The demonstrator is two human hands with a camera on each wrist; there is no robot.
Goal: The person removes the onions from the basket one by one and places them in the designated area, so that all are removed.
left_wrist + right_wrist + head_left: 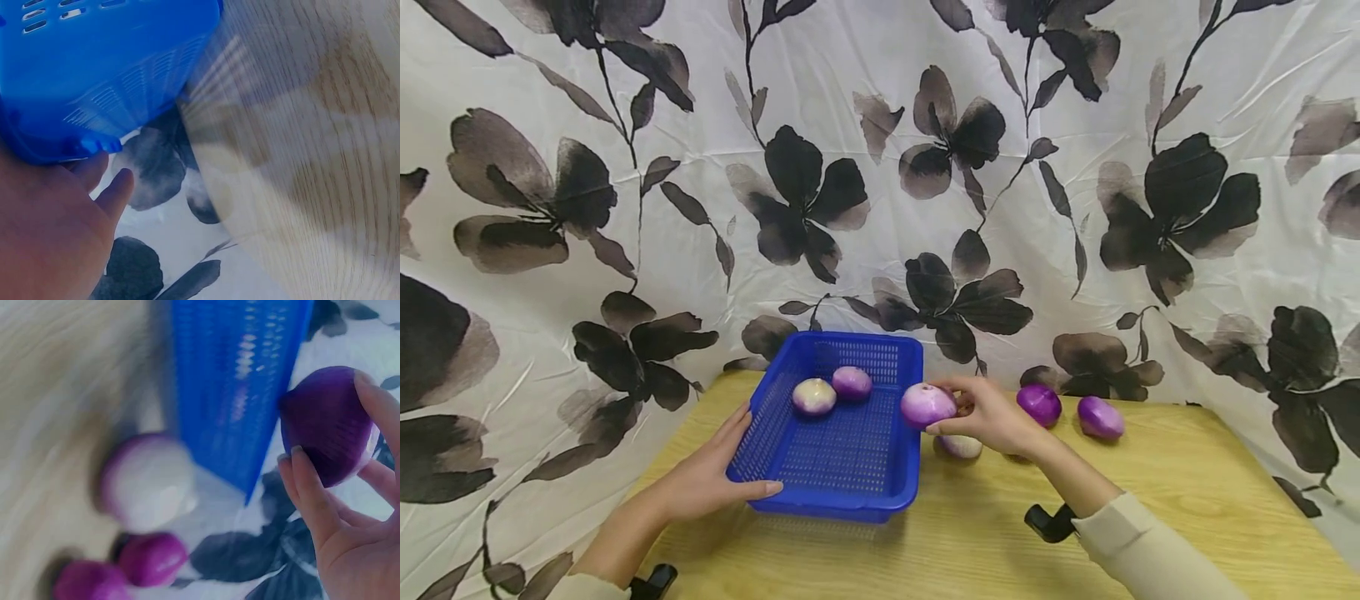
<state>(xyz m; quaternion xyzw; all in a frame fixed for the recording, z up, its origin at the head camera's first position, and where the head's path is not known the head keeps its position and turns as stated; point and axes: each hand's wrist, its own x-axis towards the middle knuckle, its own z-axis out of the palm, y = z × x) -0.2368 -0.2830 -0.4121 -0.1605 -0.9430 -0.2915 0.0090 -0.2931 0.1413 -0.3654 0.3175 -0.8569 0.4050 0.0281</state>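
A blue plastic basket [827, 500] with slotted walls holds two onions, a whitish-purple onion [814, 397] and a light purple onion [852, 383]. My left hand [700, 479] grips its near left corner, thumb over the rim and fingers along the outer wall. Above the basket's right rim, my right hand [985, 412] holds a purple onion [927, 406] between thumb and fingers; the right wrist view shows this held onion [328, 425] in the fingertips. A whitish onion [961, 448] sits on the table below this hand, partly hidden.
Two darker purple onions, one nearer [1039, 405] and one farther right [1101, 417], lie toward the table's back edge. Wood-grain tabletop [1180, 492] extends to the right. Behind stands a floral curtain [880, 225].
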